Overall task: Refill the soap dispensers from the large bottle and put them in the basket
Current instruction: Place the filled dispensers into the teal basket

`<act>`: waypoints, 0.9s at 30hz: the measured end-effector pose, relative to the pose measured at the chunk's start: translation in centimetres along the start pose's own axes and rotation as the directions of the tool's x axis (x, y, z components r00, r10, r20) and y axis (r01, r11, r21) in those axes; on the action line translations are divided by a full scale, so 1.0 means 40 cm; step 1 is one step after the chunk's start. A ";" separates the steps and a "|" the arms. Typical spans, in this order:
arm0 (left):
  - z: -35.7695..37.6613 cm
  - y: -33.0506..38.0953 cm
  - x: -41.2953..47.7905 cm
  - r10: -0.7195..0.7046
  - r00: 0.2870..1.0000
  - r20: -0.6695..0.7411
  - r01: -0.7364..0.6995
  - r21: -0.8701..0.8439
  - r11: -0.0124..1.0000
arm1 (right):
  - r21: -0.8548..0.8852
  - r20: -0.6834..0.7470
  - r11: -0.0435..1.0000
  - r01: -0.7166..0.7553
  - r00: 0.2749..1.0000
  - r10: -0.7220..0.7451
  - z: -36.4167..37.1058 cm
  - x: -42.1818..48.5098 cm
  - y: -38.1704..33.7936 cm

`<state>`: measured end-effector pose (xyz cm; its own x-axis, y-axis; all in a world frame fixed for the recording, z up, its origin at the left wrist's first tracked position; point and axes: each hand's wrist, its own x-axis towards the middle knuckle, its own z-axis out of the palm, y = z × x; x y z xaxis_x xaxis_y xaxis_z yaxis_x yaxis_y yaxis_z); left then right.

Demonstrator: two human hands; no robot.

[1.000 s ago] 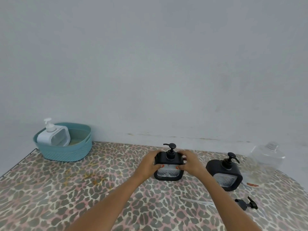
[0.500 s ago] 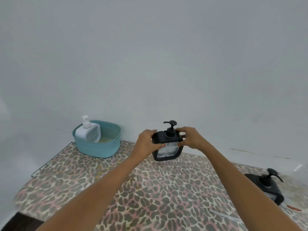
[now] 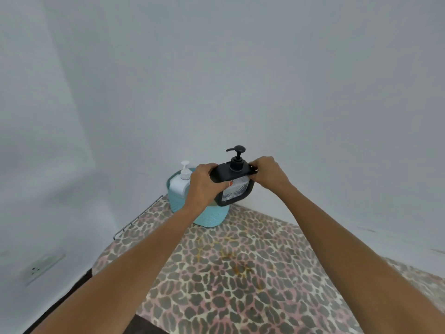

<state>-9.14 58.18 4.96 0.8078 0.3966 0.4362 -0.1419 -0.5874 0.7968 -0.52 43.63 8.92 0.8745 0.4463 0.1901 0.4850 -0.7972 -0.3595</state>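
Note:
A black soap dispenser (image 3: 234, 183) with a clear ribbed front and a black pump hangs in the air, tilted, right above the teal basket (image 3: 212, 216). My left hand (image 3: 203, 183) grips its left top corner and my right hand (image 3: 268, 173) grips its right top corner. The basket stands at the table's far left corner against the wall. A white pump dispenser (image 3: 180, 182) stands inside the basket on its left side. My left hand hides part of the basket's rim.
The table (image 3: 240, 273) has a leopard-print cover; its left edge with a thin metal rail (image 3: 138, 216) drops off to the floor. White walls close the corner behind the basket. A wall socket (image 3: 39, 267) is low on the left.
Both hands lifted the black dispenser off the table and carried it left, from mid-table to above the basket. The view swung left, so the second black dispenser and large bottle are out of view.

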 end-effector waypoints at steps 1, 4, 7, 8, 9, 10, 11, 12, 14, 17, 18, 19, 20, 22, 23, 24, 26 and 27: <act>-0.009 -0.013 0.007 -0.008 1.000 -0.026 0.008 -0.005 1.000 | -0.007 -0.029 1.000 -0.004 1.000 0.004 0.018 0.015 -0.017; -0.028 -0.050 0.022 -0.028 0.994 -0.106 0.025 -0.032 0.999 | -0.006 -0.080 1.000 -0.006 0.997 0.005 0.071 0.059 -0.057; -0.032 -0.092 0.037 -0.071 0.990 -0.124 0.066 -0.039 0.997 | 0.042 -0.098 0.999 0.001 0.995 0.003 0.122 0.099 -0.076; -0.031 -0.106 0.042 -0.088 0.988 -0.123 0.085 -0.035 0.996 | 0.060 -0.101 0.998 0.008 0.995 -0.002 0.138 0.111 -0.079; -0.029 -0.120 0.045 -0.107 0.987 -0.124 0.103 -0.035 0.994 | 0.077 -0.104 0.997 0.012 0.995 -0.004 0.154 0.120 -0.081; -0.026 -0.133 0.048 -0.122 0.984 -0.126 0.118 -0.042 0.992 | 0.088 -0.109 0.996 0.011 0.994 -0.002 0.170 0.127 -0.083; -0.023 -0.145 0.049 -0.135 0.983 -0.127 0.130 -0.051 0.990 | 0.083 -0.115 0.997 0.001 0.993 0.008 0.185 0.134 -0.083; -0.019 -0.156 0.049 -0.146 0.981 -0.125 0.140 -0.055 0.989 | 0.059 -0.122 0.998 -0.016 0.992 0.023 0.200 0.140 -0.081; -0.010 -0.179 0.048 -0.163 0.980 -0.114 0.158 -0.050 0.986 | 0.001 -0.141 0.999 -0.043 0.989 0.042 0.229 0.148 -0.076; 0.003 -0.211 0.045 -0.177 0.978 -0.110 0.176 -0.015 0.984 | 0.037 -0.142 0.998 -0.049 0.988 0.054 0.270 0.157 -0.070; 0.007 -0.220 0.045 -0.181 0.977 -0.109 0.183 -0.001 0.983 | 0.071 -0.131 0.996 -0.049 0.990 0.058 0.282 0.158 -0.071; 0.011 -0.227 0.045 -0.183 0.977 -0.110 0.185 0.012 0.983 | 0.110 -0.116 0.993 -0.049 0.991 0.062 0.293 0.160 -0.072; 0.012 -0.230 0.045 -0.179 0.977 -0.114 0.183 0.028 0.983 | 0.153 -0.104 0.987 -0.049 0.992 0.066 0.303 0.162 -0.073; 0.010 -0.235 0.047 -0.155 0.979 -0.133 0.171 0.119 0.978 | 0.219 -0.092 0.974 -0.055 0.993 0.077 0.316 0.167 -0.077; 0.008 -0.239 0.047 -0.144 0.979 -0.142 0.169 0.190 0.967 | 0.232 -0.087 0.971 -0.057 0.993 0.079 0.321 0.170 -0.079; 0.005 -0.242 0.046 -0.141 0.979 -0.147 0.174 0.247 0.953 | 0.235 -0.081 0.971 -0.054 0.994 0.075 0.327 0.173 -0.082; 0.000 -0.247 0.040 -0.153 0.977 -0.149 0.192 0.299 0.935 | 0.229 -0.063 0.973 -0.041 0.996 0.057 0.339 0.177 -0.089; 0.000 -0.251 0.035 -0.158 0.975 -0.154 0.201 0.317 0.927 | 0.227 -0.053 0.973 -0.038 0.997 0.051 0.346 0.178 -0.092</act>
<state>-6.59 64.65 -2.42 0.7223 0.5884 0.3636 0.2118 -0.6886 0.6936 3.78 55.37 -1.06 0.8974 0.3827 0.2195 0.4368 -0.7004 -0.5646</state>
